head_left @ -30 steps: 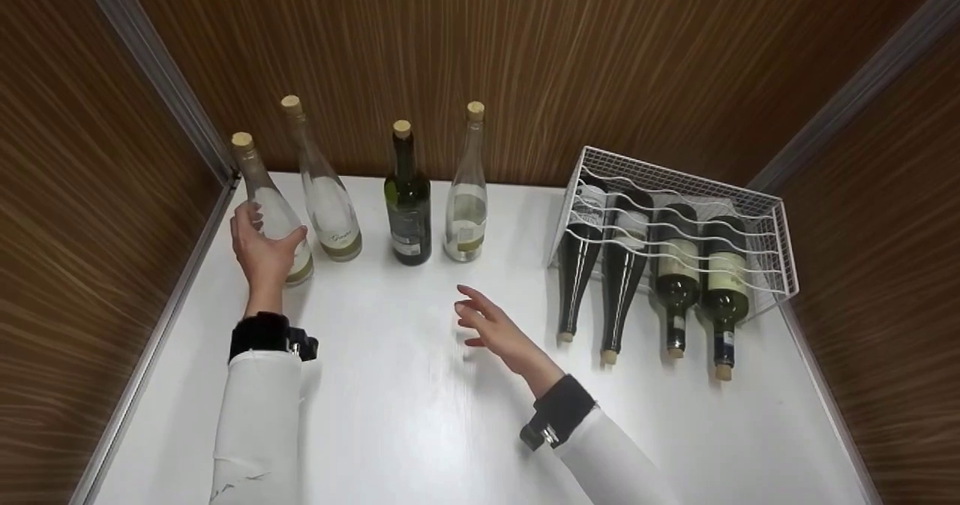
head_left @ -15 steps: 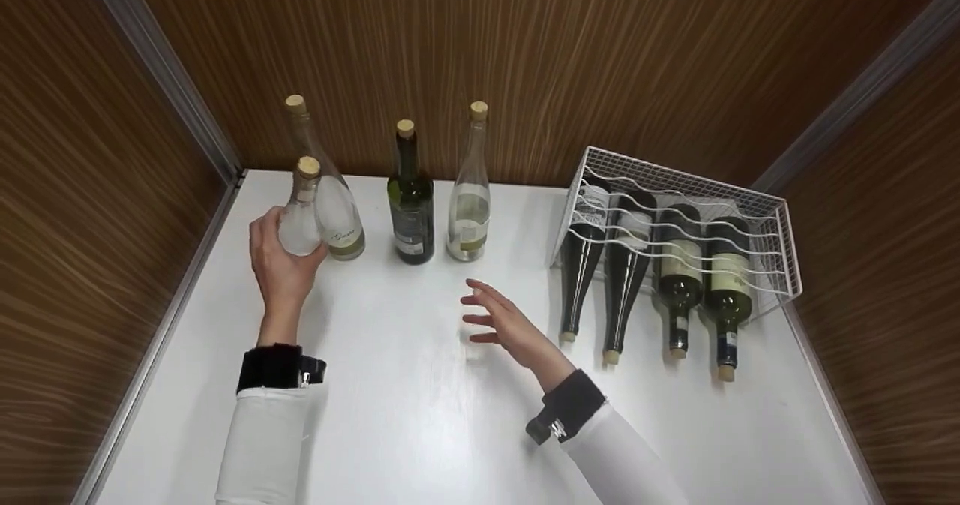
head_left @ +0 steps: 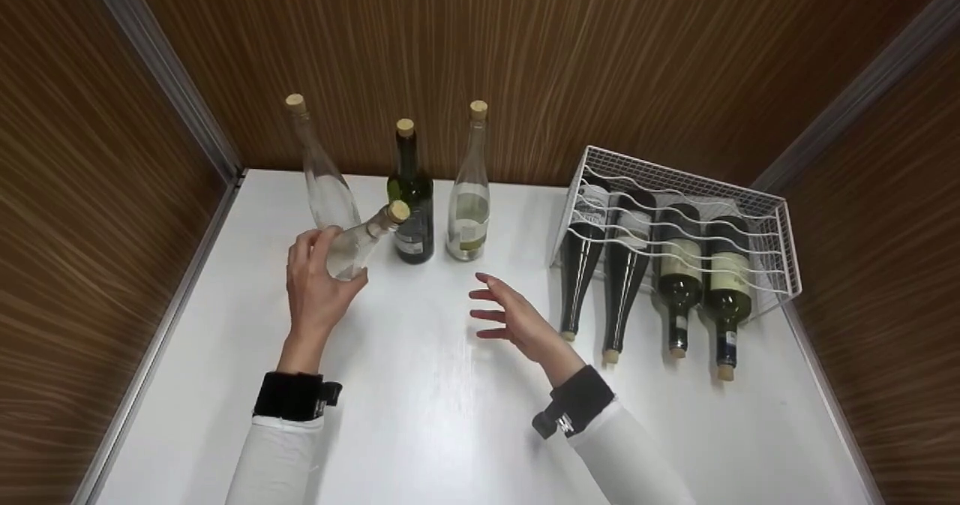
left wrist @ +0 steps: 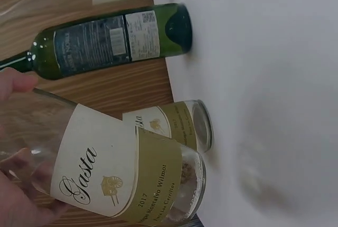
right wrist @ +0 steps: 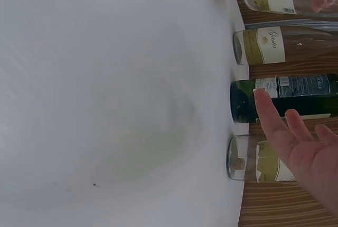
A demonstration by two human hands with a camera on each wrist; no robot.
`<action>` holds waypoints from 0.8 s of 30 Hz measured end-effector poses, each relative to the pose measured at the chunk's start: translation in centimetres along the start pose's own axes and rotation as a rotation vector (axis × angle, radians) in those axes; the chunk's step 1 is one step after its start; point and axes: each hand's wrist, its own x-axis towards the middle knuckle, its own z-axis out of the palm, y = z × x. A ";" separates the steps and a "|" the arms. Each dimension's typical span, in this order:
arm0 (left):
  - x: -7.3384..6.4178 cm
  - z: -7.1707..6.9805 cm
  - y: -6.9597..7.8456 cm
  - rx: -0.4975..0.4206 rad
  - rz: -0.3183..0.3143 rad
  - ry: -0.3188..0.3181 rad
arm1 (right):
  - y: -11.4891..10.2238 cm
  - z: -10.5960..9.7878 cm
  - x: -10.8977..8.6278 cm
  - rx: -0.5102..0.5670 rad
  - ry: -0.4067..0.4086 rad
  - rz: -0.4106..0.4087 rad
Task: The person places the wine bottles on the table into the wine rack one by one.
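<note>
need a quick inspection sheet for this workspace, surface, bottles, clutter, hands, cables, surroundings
Surface: white table; small dark speck in the right wrist view.
Job's things: corked clear bottle, held tilted; two clear bottles and a green bottle standing; four dark bottles lying in a white wire rack, necks sticking out.
Clutter: nothing seen.
Hands: left hand grips the tilted bottle; right hand holds nothing, fingers spread.
Cables: nothing seen.
Surroundings: brown wood-grain panels, grey metal strips at corners.

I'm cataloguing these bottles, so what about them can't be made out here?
Held bottle: cork cut off by left edge, left wrist view.
Leftmost standing bottle: lower part behind left hand and held bottle, head view.
Rightmost standing bottle: label partly behind right hand, right wrist view.
Racked bottles: label print too small, head view.
</note>
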 end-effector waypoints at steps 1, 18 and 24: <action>-0.2 0.2 0.2 -0.003 0.013 -0.010 | 0.0 -0.1 0.0 0.008 -0.001 0.001; -2.6 2.9 2.5 0.148 0.159 -0.177 | -0.3 -1.0 -0.5 0.005 0.030 -0.013; -3.2 3.7 2.9 0.191 0.205 -0.246 | -0.4 -1.1 -0.4 0.044 0.070 0.013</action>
